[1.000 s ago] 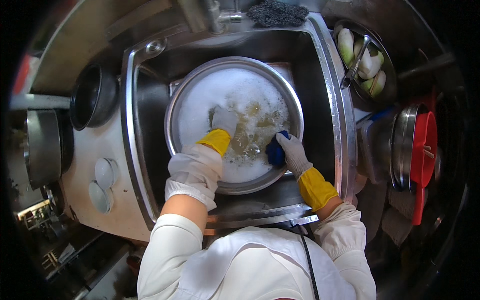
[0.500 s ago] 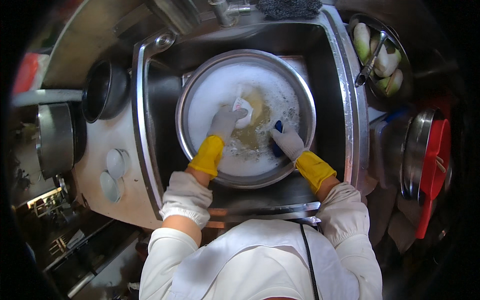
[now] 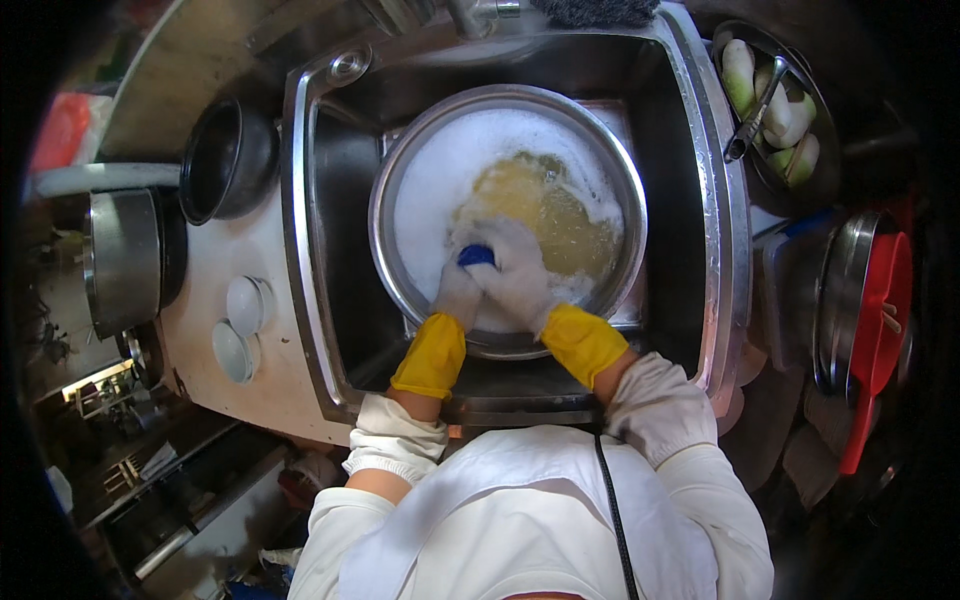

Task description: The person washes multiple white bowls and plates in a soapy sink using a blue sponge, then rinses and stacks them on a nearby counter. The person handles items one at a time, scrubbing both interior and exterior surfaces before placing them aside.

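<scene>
A wide steel basin of foamy, yellowish water stands in the sink. Both my hands, in whitish gloves with yellow cuffs, meet over its near half. My right hand is closed on a blue sponge, of which only a small part shows between the hands. Close against it, my left hand is curled with its fingers mostly covered. The small white bowl seen in that hand half a second ago is now hidden by the gloves.
The steel sink surrounds the basin. White bowls, a black pan and a steel pot stand on the left counter. To the right are a dish of long pale-green vegetables with a peeler-like tool, and a red colander.
My right hand has moved left with the blue sponge and met my left hand, which came slightly nearer to me. Foam has parted, baring more yellowish water. The whole view has shifted slightly.
</scene>
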Available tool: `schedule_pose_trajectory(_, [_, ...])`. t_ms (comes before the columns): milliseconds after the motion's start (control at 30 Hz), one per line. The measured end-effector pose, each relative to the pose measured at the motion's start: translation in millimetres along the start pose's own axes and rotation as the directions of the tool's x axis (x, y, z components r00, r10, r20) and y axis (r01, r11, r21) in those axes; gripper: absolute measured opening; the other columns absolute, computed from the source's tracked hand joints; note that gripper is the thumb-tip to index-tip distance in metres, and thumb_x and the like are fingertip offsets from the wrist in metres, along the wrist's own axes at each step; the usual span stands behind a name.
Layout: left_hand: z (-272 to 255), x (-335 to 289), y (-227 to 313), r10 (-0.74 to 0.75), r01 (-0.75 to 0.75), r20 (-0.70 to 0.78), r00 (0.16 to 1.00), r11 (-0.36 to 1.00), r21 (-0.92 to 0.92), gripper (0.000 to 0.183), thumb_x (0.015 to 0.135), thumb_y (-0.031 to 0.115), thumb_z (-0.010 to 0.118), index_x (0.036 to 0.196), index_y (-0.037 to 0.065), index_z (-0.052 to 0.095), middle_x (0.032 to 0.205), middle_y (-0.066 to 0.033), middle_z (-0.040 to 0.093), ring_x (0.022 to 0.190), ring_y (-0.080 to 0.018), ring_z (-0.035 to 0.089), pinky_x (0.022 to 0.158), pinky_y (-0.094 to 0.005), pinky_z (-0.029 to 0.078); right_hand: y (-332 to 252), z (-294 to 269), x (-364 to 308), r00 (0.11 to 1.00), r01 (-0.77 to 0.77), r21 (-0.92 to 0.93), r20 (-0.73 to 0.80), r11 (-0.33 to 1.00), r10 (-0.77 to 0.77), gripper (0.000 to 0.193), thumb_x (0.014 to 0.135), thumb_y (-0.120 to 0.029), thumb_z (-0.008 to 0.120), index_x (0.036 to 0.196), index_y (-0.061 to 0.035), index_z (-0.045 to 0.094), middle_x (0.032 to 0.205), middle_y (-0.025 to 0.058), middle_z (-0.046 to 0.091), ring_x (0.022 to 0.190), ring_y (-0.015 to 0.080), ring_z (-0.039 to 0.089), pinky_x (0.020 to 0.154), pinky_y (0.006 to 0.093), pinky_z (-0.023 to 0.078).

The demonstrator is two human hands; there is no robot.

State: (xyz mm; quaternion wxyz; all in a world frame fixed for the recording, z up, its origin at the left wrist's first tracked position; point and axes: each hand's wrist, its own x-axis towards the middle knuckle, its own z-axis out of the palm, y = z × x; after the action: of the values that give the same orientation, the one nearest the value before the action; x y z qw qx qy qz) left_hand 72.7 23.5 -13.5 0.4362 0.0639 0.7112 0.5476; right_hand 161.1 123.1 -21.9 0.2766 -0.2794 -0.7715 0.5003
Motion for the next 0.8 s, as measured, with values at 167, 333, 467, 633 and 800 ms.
schedule_pose_trajectory(167, [-3, -18, 13, -0.088, 0.088, 0.054, 0.995, 0.996, 0.013, 0.016, 0.099, 0.003, 0.063, 0.115, 0.001, 0.065, 0.103, -0.0106, 0.072, 0.092, -0.019, 0.071, 0.085, -0.0336, 0.059, -5, -23, 38, 0.571, -0.798, 0.423, 0.301, 0.43, 0.764, 0.034, 0.095, -0.035, 0.067, 0.105, -0.0023, 0.071, 0.09, 0.0167, 0.073, 0.086, 0.0306, 0.074, 0.082, 0.0399, 0.057])
schedule_pose_trajectory(333, [-12, -4, 4, 0.003, -0.01, 0.043, 0.999, 0.984, 0.178, 0.028, 0.098, 0.01, 0.067, 0.122, -0.003, 0.065, 0.109, -0.0145, 0.071, 0.1, -0.0238, 0.071, 0.09, -0.0333, 0.058, -24, -3, 7, 0.975, 0.212, -0.136, -0.039, 0.968, -0.219, 0.036, 0.099, -0.034, 0.063, 0.109, -0.0008, 0.072, 0.096, 0.0199, 0.071, 0.088, 0.0332, 0.069, 0.082, 0.0426, 0.055])
schedule_pose_trajectory(467, [-21, -14, 4, 0.192, -0.194, 0.183, 0.964, 0.981, -0.007, 0.03, 0.098, 0.013, 0.066, 0.122, -0.004, 0.065, 0.112, -0.0157, 0.071, 0.103, -0.0228, 0.07, 0.092, -0.0309, 0.056, 25, -7, 18, 0.902, -0.38, 0.174, 0.287, 0.909, 0.322, 0.043, 0.103, -0.041, 0.056, 0.119, -0.0041, 0.07, 0.113, 0.0174, 0.071, 0.105, 0.034, 0.068, 0.09, 0.0492, 0.054])
schedule_pose_trajectory(633, [-8, -24, 4, 0.425, -0.418, 0.037, 0.905, 0.867, 0.273, 0.029, 0.087, -0.007, 0.062, 0.11, 0.005, 0.075, 0.104, -0.0137, 0.073, 0.105, -0.0297, 0.069, 0.093, -0.0352, 0.055, 67, 21, -1, 0.511, -0.705, 0.7, 0.611, -0.111, 0.605, 0.055, 0.106, -0.05, 0.048, 0.138, -0.0064, 0.057, 0.121, 0.0164, 0.069, 0.11, 0.0366, 0.068, 0.09, 0.0526, 0.057])
schedule_pose_trajectory(800, [18, 2, -17, 0.041, -0.033, -0.123, 0.992, 0.998, 0.062, 0.022, 0.099, 0.016, 0.066, 0.112, -0.003, 0.067, 0.098, -0.0138, 0.073, 0.089, -0.0261, 0.07, 0.083, -0.036, 0.055, 38, 17, -25, 0.427, -0.475, 0.742, 0.665, -0.473, 0.613, 0.057, 0.104, -0.046, 0.062, 0.138, -0.0022, 0.053, 0.115, 0.0157, 0.068, 0.103, 0.0308, 0.069, 0.09, 0.0438, 0.059])
